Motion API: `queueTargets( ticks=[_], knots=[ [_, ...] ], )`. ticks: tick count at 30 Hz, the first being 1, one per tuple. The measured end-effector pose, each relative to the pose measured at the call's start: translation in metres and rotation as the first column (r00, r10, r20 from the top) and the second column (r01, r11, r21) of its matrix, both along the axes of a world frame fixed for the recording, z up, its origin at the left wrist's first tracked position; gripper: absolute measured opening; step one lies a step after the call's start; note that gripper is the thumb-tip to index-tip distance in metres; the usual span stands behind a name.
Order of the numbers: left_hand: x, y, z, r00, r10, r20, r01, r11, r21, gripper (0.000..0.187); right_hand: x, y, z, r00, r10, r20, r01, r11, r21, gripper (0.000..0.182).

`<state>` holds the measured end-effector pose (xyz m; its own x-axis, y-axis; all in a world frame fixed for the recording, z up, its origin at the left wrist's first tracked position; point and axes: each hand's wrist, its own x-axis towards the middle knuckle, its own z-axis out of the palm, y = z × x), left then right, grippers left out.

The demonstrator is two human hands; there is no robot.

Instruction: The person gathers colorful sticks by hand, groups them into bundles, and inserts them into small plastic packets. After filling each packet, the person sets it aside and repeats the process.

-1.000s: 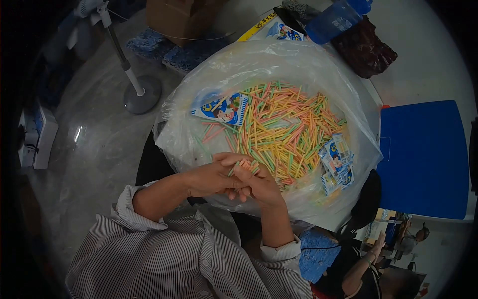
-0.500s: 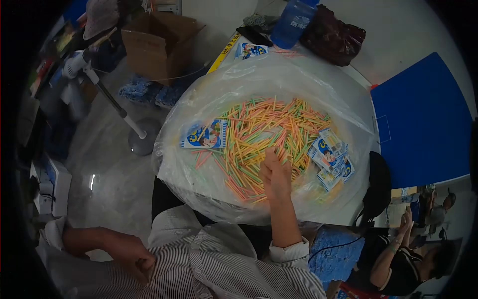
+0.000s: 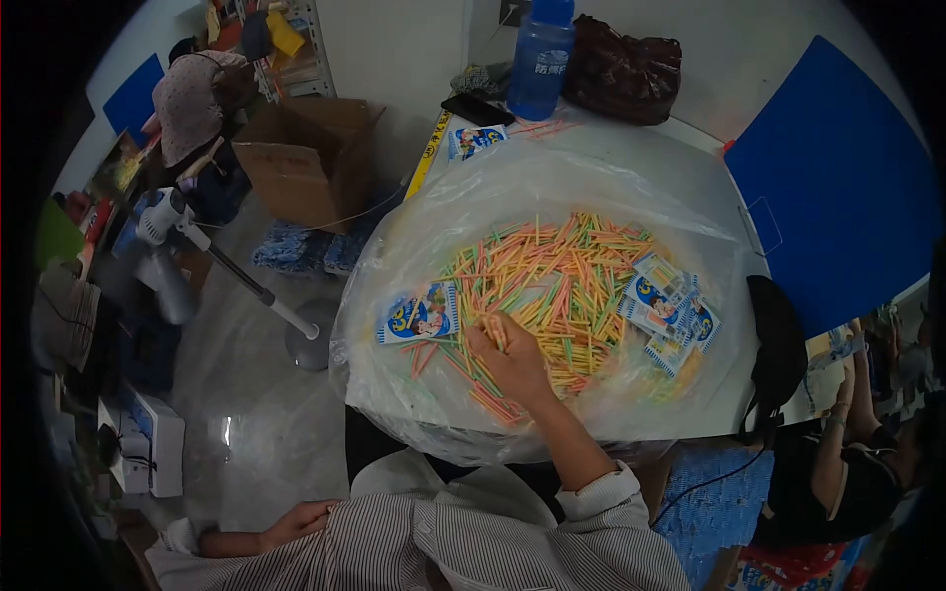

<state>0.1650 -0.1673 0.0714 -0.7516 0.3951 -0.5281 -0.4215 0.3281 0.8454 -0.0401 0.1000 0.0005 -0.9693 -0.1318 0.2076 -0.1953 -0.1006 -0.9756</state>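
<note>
A wide heap of thin pastel sticks (image 3: 581, 286), pink, orange, yellow and green, lies on a clear plastic bag (image 3: 394, 256) spread over the table. My right hand (image 3: 514, 366) is over the heap's near left part, its fingers closed around a few sticks (image 3: 496, 332). Just left of that hand lies a blue and white printed packet (image 3: 422, 313). More such packets (image 3: 670, 305) overlap at the heap's right side. My left hand (image 3: 299, 522) rests against my striped shirt at the waist; its fingertips are hidden.
Behind the bag are a blue bottle (image 3: 542, 64), a dark red bag (image 3: 626, 74), a phone (image 3: 478, 110) and another packet (image 3: 476, 143). A blue panel (image 3: 838, 187) stands at right, beside a black cap-like item (image 3: 774, 345). A cardboard box (image 3: 305, 163) and a stand (image 3: 246, 271) are at left. A co-worker's arm (image 3: 838, 433) shows lower right.
My right hand has moved left and nearer to me over the heap, with sticks now showing in its fingers. My left hand has settled against my waist. The camera view has shifted.
</note>
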Motion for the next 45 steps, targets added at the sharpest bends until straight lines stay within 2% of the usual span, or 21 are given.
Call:
queueTargets(
  ticks=[2, 3, 5, 9, 14, 15, 16, 17, 19, 20, 22, 24, 26, 27, 29, 31, 33, 36, 40, 43, 45],
  knots=[
    [-0.001, 0.000, 0.004, 1.000, -0.009, -0.023, 0.009, 1.000, 0.012, 0.030, -0.002, -0.005, 0.016, 0.976, 0.116, -0.182, -0.012, 0.869, 0.494, 0.016],
    [-0.002, -0.001, 0.006, 0.999, -0.018, -0.045, 0.019, 0.999, 0.027, 0.029, -0.008, -0.009, 0.016, 0.976, 0.115, -0.183, -0.011, 0.872, 0.489, 0.016],
    [-0.006, -0.003, 0.012, 0.995, -0.035, -0.091, 0.040, 0.998, 0.055, 0.028, -0.022, -0.016, 0.013, 0.939, 0.326, -0.110, -0.153, 0.681, 0.717, 0.022],
    [-0.012, -0.004, 0.021, 0.986, -0.059, -0.158, 0.080, 0.988, 0.129, 0.027, -0.039, -0.032, 0.006, 0.904, 0.370, -0.212, -0.065, 0.610, 0.790, 0.026],
    [-0.024, -0.004, 0.026, 0.973, -0.080, -0.215, 0.122, 0.974, 0.189, 0.025, -0.061, -0.051, 0.005, 0.834, 0.528, -0.159, -0.050, 0.359, 0.932, 0.028],
    [-0.028, -0.001, 0.019, 0.903, -0.428, -0.040, 0.429, 0.894, 0.132, 0.022, -0.064, -0.053, 0.007, 0.836, 0.527, -0.151, -0.059, 0.360, 0.931, 0.028],
    [-0.033, 0.000, 0.013, 0.692, -0.707, 0.144, 0.694, 0.707, 0.136, 0.018, -0.066, -0.054, 0.014, 0.798, 0.583, -0.152, -0.041, 0.304, 0.952, 0.024],
    [-0.041, -0.002, 0.010, 0.691, -0.708, 0.150, 0.693, 0.707, 0.142, 0.018, -0.067, -0.054, 0.016, 0.756, 0.637, -0.147, -0.020, 0.247, 0.969, 0.021],
    [-0.059, -0.010, 0.008, 0.635, -0.745, 0.205, 0.584, 0.637, 0.504, 0.013, -0.070, -0.054, 0.006, 0.747, 0.638, -0.188, 0.033, 0.247, 0.969, 0.019],
    [-0.066, -0.011, 0.011, 0.641, -0.740, 0.205, 0.578, 0.641, 0.505, 0.013, -0.072, -0.054, 0.004, 0.733, 0.635, -0.245, 0.105, 0.249, 0.963, 0.016],
    [-0.082, -0.007, 0.016, 0.949, -0.269, 0.166, 0.147, 0.840, 0.522, 0.015, -0.077, -0.035, 0.005, 0.762, 0.556, -0.334, 0.167, 0.329, 0.929, 0.016],
    [-0.102, -0.001, 0.007, 0.959, -0.204, -0.195, 0.243, 0.948, 0.204, 0.014, -0.079, -0.011, 0.007, 0.786, 0.470, -0.402, 0.222, 0.392, 0.893, 0.016],
    [-0.122, 0.013, -0.004, 0.936, -0.138, -0.323, 0.205, 0.962, 0.181, 0.016, -0.079, 0.006, 0.020, 0.945, 0.124, -0.301, 0.275, 0.191, 0.942, 0.017],
    [-0.133, 0.024, -0.007, 0.884, -0.081, -0.461, 0.150, 0.982, 0.114, 0.019, -0.074, 0.005, 0.026, 0.942, 0.142, -0.303, 0.278, 0.174, 0.945, 0.017],
    [-0.154, 0.036, -0.018, 0.805, -0.012, -0.593, 0.063, 0.996, 0.066, 0.023, -0.051, -0.003, 0.031, 0.914, 0.254, -0.316, 0.215, 0.357, 0.909, 0.021],
    [-0.178, 0.042, -0.041, 0.574, 0.054, -0.817, -0.275, 0.953, -0.130, 0.031, -0.034, -0.013, 0.019, 0.885, 0.359, -0.298, 0.152, 0.381, 0.912, 0.024],
    [-0.205, 0.039, -0.066, 0.506, 0.046, -0.862, -0.374, 0.911, -0.171, 0.033, -0.027, -0.018, 0.009, 0.848, 0.453, -0.277, 0.084, 0.401, 0.912, 0.027],
    [-0.221, 0.042, -0.081, 0.413, -0.041, -0.910, -0.507, 0.820, -0.267, 0.035, -0.028, -0.022, 0.007, 0.854, 0.440, -0.277, 0.177, 0.255, 0.951, 0.034],
    [-0.195, 0.069, -0.053, 0.435, -0.291, -0.852, -0.561, 0.652, -0.510, 0.037, -0.024, -0.014, 0.004, 0.811, 0.433, -0.392, 0.237, 0.369, 0.899, 0.036],
    [-0.180, 0.082, -0.039, 0.530, -0.301, -0.793, -0.450, 0.693, -0.564, 0.037, -0.025, -0.008, 0.004, 0.786, 0.432, -0.442, 0.252, 0.429, 0.867, 0.035],
    [-0.188, 0.090, -0.059, 0.434, -0.347, -0.832, -0.464, 0.705, -0.536, 0.039, -0.023, -0.005, 0.007, 0.781, 0.431, -0.451, 0.253, 0.442, 0.861, 0.036]
  ],
)
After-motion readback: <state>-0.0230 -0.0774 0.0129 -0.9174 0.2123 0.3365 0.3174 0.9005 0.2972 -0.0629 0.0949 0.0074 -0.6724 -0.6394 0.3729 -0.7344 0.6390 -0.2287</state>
